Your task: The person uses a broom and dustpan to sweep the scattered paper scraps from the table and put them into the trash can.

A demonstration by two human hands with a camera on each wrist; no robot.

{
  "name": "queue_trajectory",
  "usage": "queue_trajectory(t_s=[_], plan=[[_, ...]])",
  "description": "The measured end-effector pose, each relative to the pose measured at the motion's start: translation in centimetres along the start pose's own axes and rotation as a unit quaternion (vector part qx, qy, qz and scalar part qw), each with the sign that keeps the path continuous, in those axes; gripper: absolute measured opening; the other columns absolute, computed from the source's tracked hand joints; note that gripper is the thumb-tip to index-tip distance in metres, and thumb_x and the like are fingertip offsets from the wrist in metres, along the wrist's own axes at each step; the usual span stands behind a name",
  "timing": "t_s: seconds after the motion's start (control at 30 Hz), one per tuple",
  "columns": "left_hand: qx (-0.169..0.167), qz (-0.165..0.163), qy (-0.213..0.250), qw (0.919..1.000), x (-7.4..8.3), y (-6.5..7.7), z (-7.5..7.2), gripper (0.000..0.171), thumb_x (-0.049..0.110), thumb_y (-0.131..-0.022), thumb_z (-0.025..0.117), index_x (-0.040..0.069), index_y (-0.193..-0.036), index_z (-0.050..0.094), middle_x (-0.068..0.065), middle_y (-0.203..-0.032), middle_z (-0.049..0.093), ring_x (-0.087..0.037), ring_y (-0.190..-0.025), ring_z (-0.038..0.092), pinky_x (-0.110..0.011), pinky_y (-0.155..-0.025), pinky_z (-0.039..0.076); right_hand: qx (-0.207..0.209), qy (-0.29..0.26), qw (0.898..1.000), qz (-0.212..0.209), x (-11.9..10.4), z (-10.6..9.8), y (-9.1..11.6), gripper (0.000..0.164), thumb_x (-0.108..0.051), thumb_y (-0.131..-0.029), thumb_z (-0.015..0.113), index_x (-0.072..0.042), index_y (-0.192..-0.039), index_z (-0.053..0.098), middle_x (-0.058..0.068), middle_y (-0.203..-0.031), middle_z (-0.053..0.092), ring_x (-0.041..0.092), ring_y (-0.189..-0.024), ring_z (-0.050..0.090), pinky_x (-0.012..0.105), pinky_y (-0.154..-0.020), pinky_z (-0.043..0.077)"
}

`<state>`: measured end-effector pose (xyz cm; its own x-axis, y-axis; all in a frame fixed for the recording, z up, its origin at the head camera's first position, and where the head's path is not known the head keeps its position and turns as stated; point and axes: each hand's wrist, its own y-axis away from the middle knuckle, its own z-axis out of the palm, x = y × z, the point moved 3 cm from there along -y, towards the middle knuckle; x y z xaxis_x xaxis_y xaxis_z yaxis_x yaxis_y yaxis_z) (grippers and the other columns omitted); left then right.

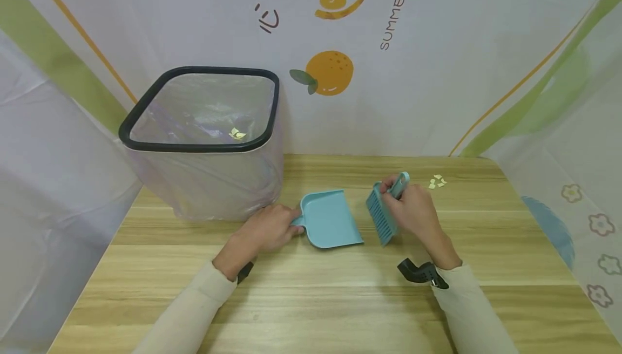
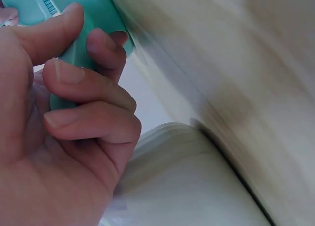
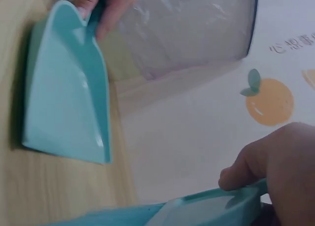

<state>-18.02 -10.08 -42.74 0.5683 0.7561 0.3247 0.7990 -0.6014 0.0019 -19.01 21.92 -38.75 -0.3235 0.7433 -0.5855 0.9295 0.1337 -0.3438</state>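
A light blue dustpan (image 1: 330,219) lies on the table in the head view, its wide edge facing right. My left hand (image 1: 272,227) grips its short handle; in the left wrist view the fingers (image 2: 93,122) curl round that handle. My right hand (image 1: 413,208) holds a matching blue hand brush (image 1: 381,216) by the handle, bristles toward the dustpan's open edge with a small gap between them. In the right wrist view the dustpan (image 3: 66,98) shows a bare inside. Several small pale yellow scraps (image 1: 437,181) lie on the table beyond the right hand.
A bin with a dark rim (image 1: 194,148) and a clear liner stands at the back left, close to the left hand. A few yellow scraps (image 1: 237,134) show inside it. A printed white curtain (image 1: 413,100) hangs behind the wooden table (image 1: 316,300).
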Motion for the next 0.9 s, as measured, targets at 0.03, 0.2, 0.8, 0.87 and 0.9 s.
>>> queue_trajectory(t_s=[0.03,0.2,0.8,0.87,0.9], plan=[[0.0,-0.001,0.001,1.0,0.0,0.0,0.0,0.025,0.026,-0.108,0.073,0.017,-0.092,0.056,0.006,-0.071,0.039,-0.016,-0.069,0.049,-0.039,-0.066,0.047,-0.001,0.001,1.0,0.002,0.1,-0.3,-0.1,0.014,-0.009,-0.099,0.061,-0.007,-0.103,0.074,-0.005,-0.058,0.045,0.01,-0.052,0.033,0.031,-0.051,0.031],[-0.002,-0.005,-0.003,1.0,0.0,-0.1,0.0,0.026,0.026,-0.108,0.074,0.016,-0.092,0.056,0.005,-0.07,0.038,-0.017,-0.069,0.05,-0.04,-0.066,0.048,0.01,0.024,1.0,0.011,1.2,-2.7,-0.4,0.02,-0.011,-0.103,0.057,-0.004,-0.109,0.075,0.008,-0.075,0.07,0.02,-0.061,0.055,0.036,-0.058,0.042],[0.005,-0.009,-0.039,0.9992,0.3,-0.1,0.0,0.022,0.029,-0.106,0.076,0.011,-0.099,0.064,0.001,-0.073,0.05,-0.021,-0.072,0.058,-0.047,-0.073,0.055,0.021,0.132,0.986,0.099,7.9,-9.0,-0.1,0.035,-0.028,-0.114,0.045,-0.005,-0.122,0.07,0.028,-0.1,0.075,0.047,-0.078,0.067,0.049,-0.057,0.046],[0.006,-0.006,-0.04,0.9992,0.4,-0.1,0.0,0.023,0.029,-0.105,0.077,0.012,-0.098,0.064,0.001,-0.073,0.051,-0.021,-0.073,0.058,-0.048,-0.074,0.056,0.016,0.141,0.984,0.103,8.5,-9.2,-0.2,0.037,-0.029,-0.115,0.043,-0.004,-0.122,0.07,0.022,-0.083,0.071,0.038,-0.064,0.06,0.045,-0.051,0.042],[0.006,-0.005,-0.041,0.9991,0.4,-0.1,0.0,0.023,0.029,-0.105,0.077,0.012,-0.098,0.064,0.001,-0.073,0.051,-0.02,-0.073,0.058,-0.048,-0.075,0.056,0.011,0.147,0.984,0.104,8.8,-9.4,-0.4,0.037,-0.029,-0.116,0.042,-0.004,-0.122,0.069,0.02,-0.079,0.07,0.034,-0.061,0.057,0.043,-0.05,0.04]])
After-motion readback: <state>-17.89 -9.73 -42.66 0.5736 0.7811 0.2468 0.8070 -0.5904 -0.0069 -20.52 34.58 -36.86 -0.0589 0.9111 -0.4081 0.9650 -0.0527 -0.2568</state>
